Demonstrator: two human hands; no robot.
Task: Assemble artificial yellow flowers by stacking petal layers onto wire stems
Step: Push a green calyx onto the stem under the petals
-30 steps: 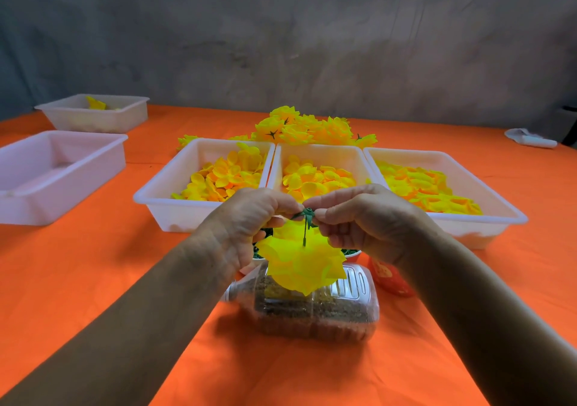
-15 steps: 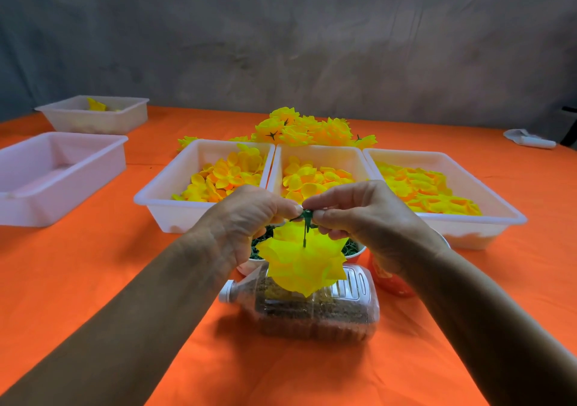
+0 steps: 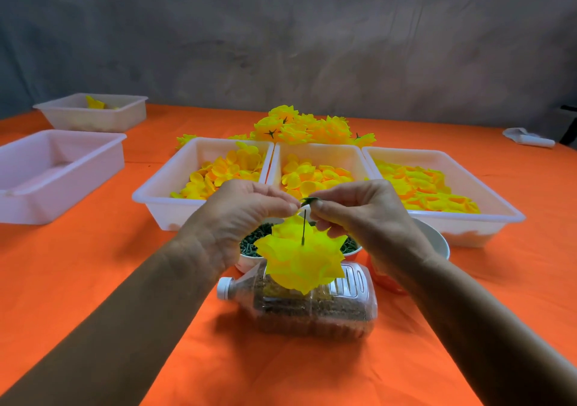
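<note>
Crinkled yellow fabric petal stack [image 3: 299,259] threaded on thin green wire stem [image 3: 303,227] — held above clear ribbed plastic bottle [image 3: 309,305] lying on its side. Left hand [image 3: 240,221] and right hand [image 3: 359,215] pinch small green calyx piece [image 3: 309,200] at stem top. Three white plastic trays [image 3: 175,184] of loose yellow petals behind, on orange cloth [image 3: 93,265].

Five white trays [image 3: 175,201], three holding yellow petals [image 3: 218,174]; one bottle [image 3: 312,305]; two hands [image 3: 240,218].
</note>
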